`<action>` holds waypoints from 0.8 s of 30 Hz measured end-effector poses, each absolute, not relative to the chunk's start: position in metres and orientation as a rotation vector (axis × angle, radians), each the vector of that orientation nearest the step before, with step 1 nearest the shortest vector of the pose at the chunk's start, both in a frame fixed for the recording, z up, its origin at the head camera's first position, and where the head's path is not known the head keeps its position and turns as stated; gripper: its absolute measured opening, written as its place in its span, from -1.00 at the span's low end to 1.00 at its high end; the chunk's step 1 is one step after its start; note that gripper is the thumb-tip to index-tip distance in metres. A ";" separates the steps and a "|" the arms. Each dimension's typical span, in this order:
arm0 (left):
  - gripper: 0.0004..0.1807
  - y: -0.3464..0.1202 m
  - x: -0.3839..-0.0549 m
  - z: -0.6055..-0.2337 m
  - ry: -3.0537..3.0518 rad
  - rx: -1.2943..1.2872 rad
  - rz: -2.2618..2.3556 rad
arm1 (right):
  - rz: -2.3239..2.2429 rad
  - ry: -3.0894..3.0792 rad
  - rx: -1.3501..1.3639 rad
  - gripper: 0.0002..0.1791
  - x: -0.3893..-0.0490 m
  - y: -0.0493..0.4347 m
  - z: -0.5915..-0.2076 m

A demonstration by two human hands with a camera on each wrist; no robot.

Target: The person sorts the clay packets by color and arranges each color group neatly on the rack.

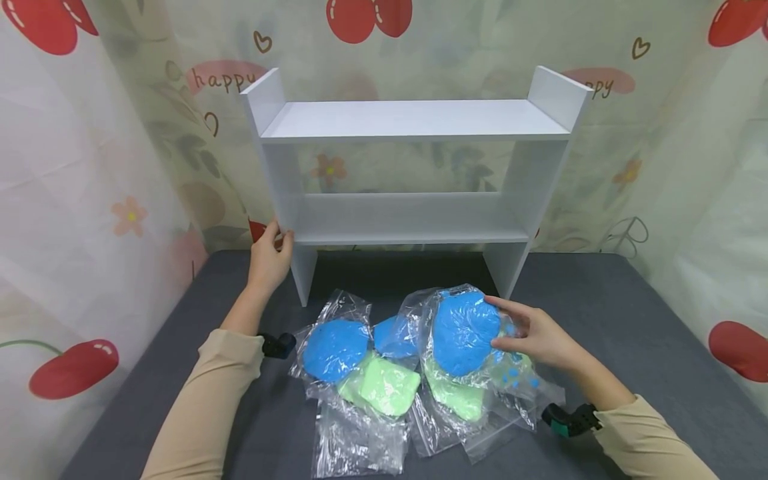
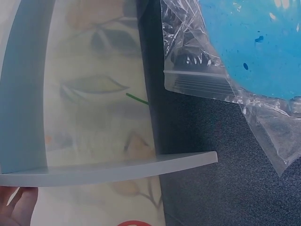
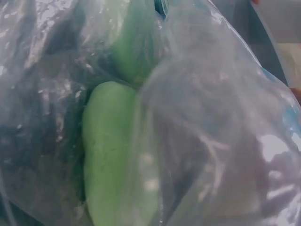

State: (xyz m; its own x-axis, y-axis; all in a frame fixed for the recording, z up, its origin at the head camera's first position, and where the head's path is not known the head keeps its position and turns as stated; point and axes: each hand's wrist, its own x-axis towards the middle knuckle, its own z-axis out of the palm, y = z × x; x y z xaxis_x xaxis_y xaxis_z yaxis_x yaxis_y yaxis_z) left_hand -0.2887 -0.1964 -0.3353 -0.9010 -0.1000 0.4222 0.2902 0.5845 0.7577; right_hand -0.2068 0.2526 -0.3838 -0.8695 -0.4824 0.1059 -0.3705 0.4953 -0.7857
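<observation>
A white two-tier shelf (image 1: 414, 220) stands on the dark table. My left hand (image 1: 270, 257) rests its fingertips against the outside of the shelf's left side panel; the left wrist view shows fingers (image 2: 21, 207) at that panel. My right hand (image 1: 534, 330) grips a clear zip bag of blue clay-like stuff (image 1: 465, 333) by its right side, thumb and fingers apart on it. The bag is raised over the pile, and its loose plastic fills much of the right wrist view, with a green lump (image 3: 110, 150) behind.
Left of the held bag lie another bagged blue lump (image 1: 336, 350), a partly covered blue one (image 1: 396, 335) and a bagged green block (image 1: 387, 387). Clear plastic bags (image 1: 360, 440) spread toward the front. A printed cloth (image 1: 414, 67) hangs behind the shelf.
</observation>
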 end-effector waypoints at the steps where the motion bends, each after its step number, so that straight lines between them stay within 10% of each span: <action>1: -0.52 -0.196 -0.289 -0.335 -2.394 -0.153 -1.254 | -1.324 2.608 -0.748 -0.21 -0.207 0.252 -0.382; 24: -0.53 -0.195 -0.289 -0.336 -2.377 -0.158 -1.247 | -1.370 2.710 -0.902 -0.25 -0.211 0.231 -0.343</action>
